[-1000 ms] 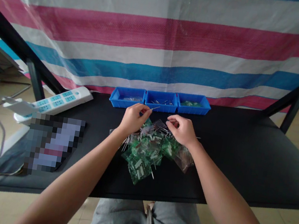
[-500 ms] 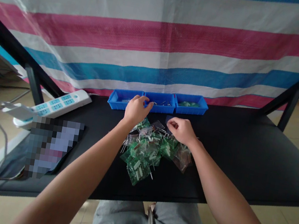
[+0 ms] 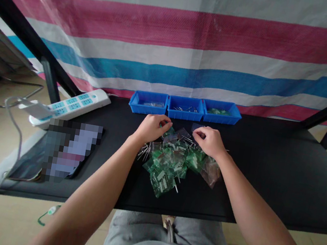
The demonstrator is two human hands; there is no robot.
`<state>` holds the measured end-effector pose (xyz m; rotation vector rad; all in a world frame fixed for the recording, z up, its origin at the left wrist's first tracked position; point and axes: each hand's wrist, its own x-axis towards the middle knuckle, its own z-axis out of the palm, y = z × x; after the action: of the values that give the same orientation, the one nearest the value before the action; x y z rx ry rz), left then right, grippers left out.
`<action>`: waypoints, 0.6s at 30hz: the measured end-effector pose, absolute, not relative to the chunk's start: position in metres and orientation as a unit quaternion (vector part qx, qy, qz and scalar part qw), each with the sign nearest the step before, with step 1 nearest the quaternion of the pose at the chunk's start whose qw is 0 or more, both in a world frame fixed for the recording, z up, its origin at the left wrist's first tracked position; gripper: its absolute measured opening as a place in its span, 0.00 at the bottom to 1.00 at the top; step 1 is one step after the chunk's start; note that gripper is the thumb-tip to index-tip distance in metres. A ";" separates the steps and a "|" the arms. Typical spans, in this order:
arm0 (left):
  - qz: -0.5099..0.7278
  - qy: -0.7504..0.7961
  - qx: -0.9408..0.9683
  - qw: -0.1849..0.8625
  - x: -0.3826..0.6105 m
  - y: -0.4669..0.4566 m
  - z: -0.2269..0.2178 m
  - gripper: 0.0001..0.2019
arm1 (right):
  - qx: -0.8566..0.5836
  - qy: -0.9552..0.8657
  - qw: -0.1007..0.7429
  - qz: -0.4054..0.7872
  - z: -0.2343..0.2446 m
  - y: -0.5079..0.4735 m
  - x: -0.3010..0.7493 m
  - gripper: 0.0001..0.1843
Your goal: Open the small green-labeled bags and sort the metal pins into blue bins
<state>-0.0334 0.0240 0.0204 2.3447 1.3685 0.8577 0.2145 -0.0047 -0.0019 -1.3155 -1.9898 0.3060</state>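
My left hand (image 3: 153,129) is over the far left edge of a heap of small green and clear plastic bags (image 3: 173,157). Its thumb and fingers are drawn together beside a green bag; whatever is between them is too small to make out. My right hand (image 3: 211,142) pinches a small clear plastic bag (image 3: 195,127) at the heap's far right side. Thin metal pins (image 3: 145,149) poke out at the heap's left. Behind the hands stand a left blue bin (image 3: 147,110) with clear packets, a middle blue bin (image 3: 185,115) with metal pins, and a right blue bin (image 3: 223,119) with green packets.
A white power strip (image 3: 70,107) with a plugged-in charger and cable lies at the table's left. Nearer me is a phone (image 3: 75,151), partly blurred out. A striped plastic sheet (image 3: 169,52) hangs behind the black table (image 3: 283,172), between slanted black frame bars.
My left hand has come back from the middle bin to the heap, its fingers closing together. My right hand stays at the heap with the clear bag. The camera view has shifted.
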 end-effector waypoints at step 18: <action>0.273 0.518 0.810 0.033 -0.030 0.026 0.007 0.10 | -0.487 -0.829 0.251 0.117 0.005 0.018 0.204 0.07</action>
<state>-0.0302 0.0255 0.0070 2.4928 1.5942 0.8395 0.2036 0.0179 0.0049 -1.3256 -2.2552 0.3174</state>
